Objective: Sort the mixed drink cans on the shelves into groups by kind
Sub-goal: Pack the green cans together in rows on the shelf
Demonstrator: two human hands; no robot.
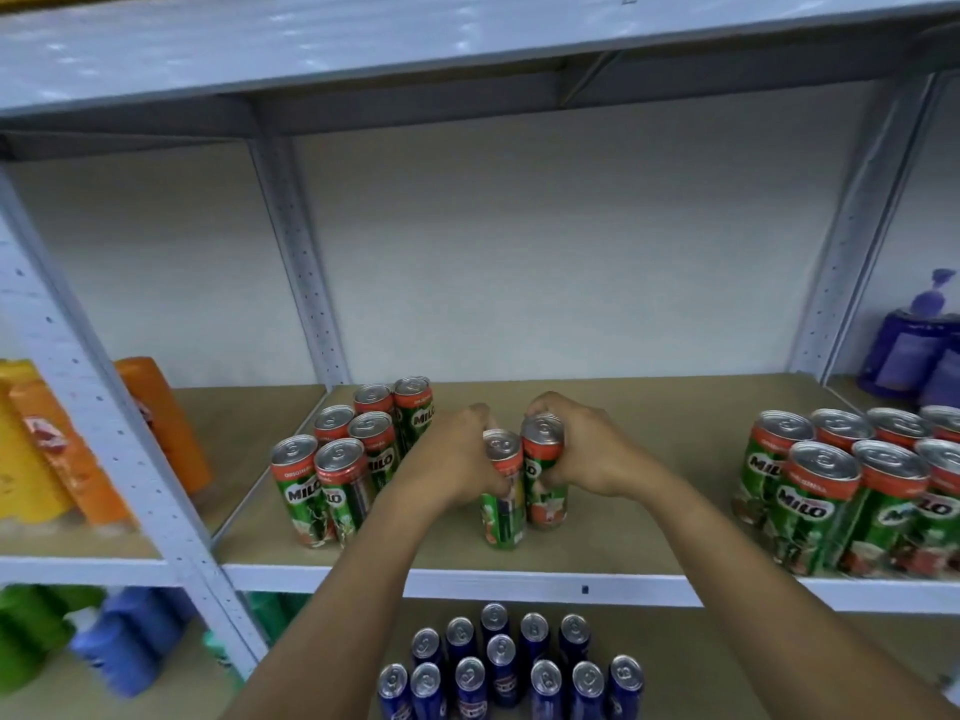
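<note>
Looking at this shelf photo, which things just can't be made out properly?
- Orange and yellow bottles, head view: labels blurred, unreadable.
- Purple bottles: cut off by the right edge, print too blurred.
- Blue cans on the lower shelf: bottoms cut off by the lower edge, brand too small.
- Two held cans: the left hand and right hand cover much of their labels.
- Right can group: runs past the edge, so uncountable.

Left of the gripped pair of cans [522,485], a cluster of slim Milo cans [348,459] stands close beside the left hand [457,459], leaving a narrow gap. Right of the right hand [587,454], bare shelf board [685,459] runs open to a packed group of wider Milo cans [857,491]. Behind the grip the board lies free to the wall.
</note>
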